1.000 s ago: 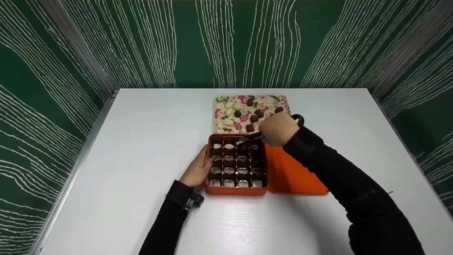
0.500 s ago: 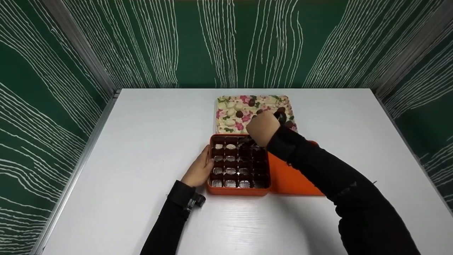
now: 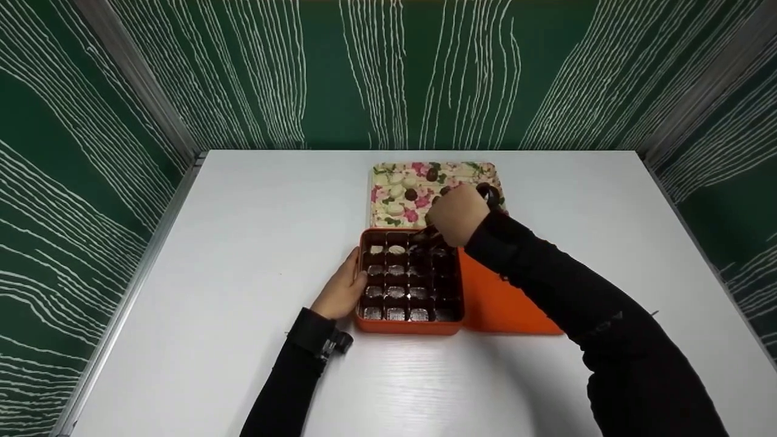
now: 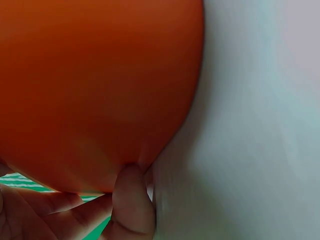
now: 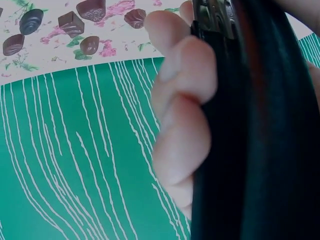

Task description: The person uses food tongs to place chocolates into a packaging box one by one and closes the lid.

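Note:
An orange chocolate box holds a brown divided tray. Two pale chocolates sit in its back row, at the left. My left hand grips the box by its left wall, with a finger pressed to the orange side in the left wrist view. Over the tray's back right, my right hand holds black-handled tongs, fingers curled around the handles. The tongs' tips reach down into the back row, third compartment from the left. Shadow hides whether they hold anything.
Behind the box lies a floral panel showing brown and pale sweets, which look printed. A flat orange panel lies right of the box, partly under my right arm. White table; green walls with white lines surround it.
My right hand with the tongs shifts left over the back row, then slightly back to the right. A pale spot at the tongs' tips is no longer visible. The left hand stays on the box.

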The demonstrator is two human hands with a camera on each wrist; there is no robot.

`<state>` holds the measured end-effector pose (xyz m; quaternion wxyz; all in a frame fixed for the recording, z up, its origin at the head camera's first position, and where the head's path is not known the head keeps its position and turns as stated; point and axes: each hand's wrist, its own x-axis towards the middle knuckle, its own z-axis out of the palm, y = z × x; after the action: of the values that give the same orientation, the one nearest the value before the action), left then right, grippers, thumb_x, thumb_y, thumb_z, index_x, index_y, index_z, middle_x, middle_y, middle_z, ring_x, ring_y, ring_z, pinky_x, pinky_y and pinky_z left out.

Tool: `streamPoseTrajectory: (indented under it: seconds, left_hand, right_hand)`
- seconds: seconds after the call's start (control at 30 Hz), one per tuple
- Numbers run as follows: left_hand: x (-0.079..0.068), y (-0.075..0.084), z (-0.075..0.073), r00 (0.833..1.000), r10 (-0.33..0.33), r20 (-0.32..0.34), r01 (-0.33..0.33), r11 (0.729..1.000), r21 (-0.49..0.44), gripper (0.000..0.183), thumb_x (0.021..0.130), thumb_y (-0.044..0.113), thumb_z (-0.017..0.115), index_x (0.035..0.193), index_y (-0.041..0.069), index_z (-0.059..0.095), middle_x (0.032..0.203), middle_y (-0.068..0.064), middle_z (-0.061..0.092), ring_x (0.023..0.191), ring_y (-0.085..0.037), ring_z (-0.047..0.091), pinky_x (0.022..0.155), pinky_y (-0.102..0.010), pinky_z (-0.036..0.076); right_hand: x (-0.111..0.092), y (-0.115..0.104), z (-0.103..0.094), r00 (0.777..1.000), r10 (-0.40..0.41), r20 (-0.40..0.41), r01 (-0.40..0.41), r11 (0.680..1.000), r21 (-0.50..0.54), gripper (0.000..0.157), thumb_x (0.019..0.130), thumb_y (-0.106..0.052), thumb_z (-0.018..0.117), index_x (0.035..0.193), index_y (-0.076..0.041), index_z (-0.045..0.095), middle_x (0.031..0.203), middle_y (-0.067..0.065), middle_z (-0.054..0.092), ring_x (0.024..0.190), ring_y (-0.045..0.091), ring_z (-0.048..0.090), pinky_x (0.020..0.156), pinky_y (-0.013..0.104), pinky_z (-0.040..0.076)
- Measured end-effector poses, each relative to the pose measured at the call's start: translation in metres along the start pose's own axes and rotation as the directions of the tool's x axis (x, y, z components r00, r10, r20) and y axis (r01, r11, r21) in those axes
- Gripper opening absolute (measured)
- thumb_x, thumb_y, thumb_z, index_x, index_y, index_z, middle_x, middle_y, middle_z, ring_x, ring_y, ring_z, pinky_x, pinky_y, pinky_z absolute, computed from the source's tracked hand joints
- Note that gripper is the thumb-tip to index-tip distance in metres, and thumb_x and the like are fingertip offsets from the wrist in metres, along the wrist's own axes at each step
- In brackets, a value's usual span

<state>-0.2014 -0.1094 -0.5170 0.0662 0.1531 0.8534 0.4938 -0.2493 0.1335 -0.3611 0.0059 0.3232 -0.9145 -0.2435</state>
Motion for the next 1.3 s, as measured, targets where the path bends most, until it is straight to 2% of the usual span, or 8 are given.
streamPoseTrajectory:
  seconds: [0.27, 0.47, 0.57, 0.67, 0.8, 0.9, 1.13, 1.3]
  left_hand:
    - [0.000, 0.000, 0.001, 1.000, -0.020, -0.006, 0.020, 1.000, 0.002, 0.063, 0.105, 0.007, 0.043, 0.161, -0.006, 0.015, 0.162, -0.029, 0.028, 0.150, -0.041, 0.029, 0.125, -0.050, 0.021]
    - [0.000, 0.001, 0.001, 0.999, -0.032, -0.002, 0.032, 0.999, -0.001, 0.064, 0.106, 0.008, 0.043, 0.161, -0.007, 0.014, 0.162, -0.029, 0.028, 0.150, -0.041, 0.028, 0.125, -0.050, 0.020]
    - [0.000, 0.002, 0.001, 0.999, -0.034, -0.001, 0.034, 0.999, 0.002, 0.064, 0.105, 0.008, 0.043, 0.160, -0.009, 0.014, 0.162, -0.030, 0.026, 0.151, -0.042, 0.026, 0.125, -0.050, 0.019]
    - [-0.001, 0.002, 0.000, 1.000, -0.020, -0.002, 0.020, 1.000, 0.009, 0.063, 0.105, 0.006, 0.042, 0.158, -0.014, 0.013, 0.161, -0.034, 0.024, 0.150, -0.044, 0.025, 0.125, -0.051, 0.019]
    - [-0.002, 0.003, 0.000, 1.000, -0.009, 0.004, 0.009, 1.000, 0.020, 0.063, 0.105, 0.005, 0.041, 0.157, -0.015, 0.012, 0.161, -0.035, 0.022, 0.151, -0.044, 0.024, 0.126, -0.050, 0.018]
    - [-0.002, 0.003, -0.001, 1.000, -0.020, 0.003, 0.020, 1.000, 0.021, 0.064, 0.106, 0.007, 0.041, 0.159, -0.012, 0.012, 0.162, -0.033, 0.023, 0.151, -0.043, 0.024, 0.126, -0.049, 0.018]
    - [0.000, 0.001, 0.000, 1.000, -0.017, 0.000, 0.017, 1.000, 0.022, 0.063, 0.105, 0.007, 0.042, 0.159, -0.011, 0.013, 0.162, -0.032, 0.025, 0.150, -0.042, 0.026, 0.125, -0.049, 0.020]
    - [0.001, 0.001, 0.000, 1.000, -0.019, 0.002, 0.019, 0.999, 0.032, 0.063, 0.105, 0.006, 0.041, 0.158, -0.014, 0.013, 0.161, -0.034, 0.025, 0.150, -0.042, 0.026, 0.125, -0.048, 0.020]
  right_hand:
    - [-0.006, 0.017, 0.000, 0.997, 0.027, 0.072, -0.037, 0.989, 0.143, 0.050, 0.093, -0.008, 0.064, 0.062, -0.019, 0.025, 0.060, -0.002, 0.016, 0.057, 0.014, 0.017, 0.056, 0.034, 0.012]
    - [-0.014, 0.035, 0.002, 0.994, 0.000, 0.113, -0.031, 0.963, 0.267, 0.030, 0.096, -0.025, 0.072, 0.075, -0.013, 0.053, 0.063, 0.002, 0.037, 0.060, 0.019, 0.038, 0.059, 0.038, 0.026]
    - [-0.016, 0.044, 0.006, 0.997, 0.006, 0.073, -0.029, 0.944, 0.328, 0.016, 0.095, -0.024, 0.073, 0.089, -0.011, 0.067, 0.068, 0.006, 0.052, 0.064, 0.024, 0.051, 0.061, 0.040, 0.038]
    - [-0.016, 0.051, 0.011, 0.999, 0.052, -0.001, -0.049, 0.937, 0.346, 0.014, 0.095, -0.022, 0.074, 0.099, -0.009, 0.073, 0.071, 0.009, 0.057, 0.066, 0.028, 0.056, 0.062, 0.043, 0.044]
    - [-0.013, 0.055, 0.021, 0.989, 0.132, -0.061, -0.105, 0.939, 0.327, 0.016, 0.095, -0.021, 0.073, 0.087, -0.008, 0.066, 0.063, 0.007, 0.046, 0.061, 0.026, 0.047, 0.060, 0.041, 0.033]
    - [-0.007, 0.056, 0.031, 0.984, 0.167, -0.068, -0.138, 0.939, 0.315, 0.031, 0.095, -0.020, 0.072, 0.074, -0.011, 0.051, 0.059, 0.004, 0.035, 0.057, 0.024, 0.039, 0.060, 0.040, 0.025]
    - [0.012, 0.050, 0.048, 0.982, 0.184, -0.048, -0.167, 0.957, 0.239, 0.038, 0.093, -0.019, 0.075, 0.065, -0.012, 0.049, 0.054, 0.002, 0.032, 0.052, 0.020, 0.037, 0.054, 0.035, 0.024]
    - [0.018, 0.040, 0.044, 0.983, 0.170, -0.067, -0.157, 0.974, 0.162, 0.052, 0.094, -0.005, 0.065, 0.057, -0.016, 0.030, 0.054, -0.001, 0.019, 0.052, 0.014, 0.019, 0.055, 0.031, 0.012]
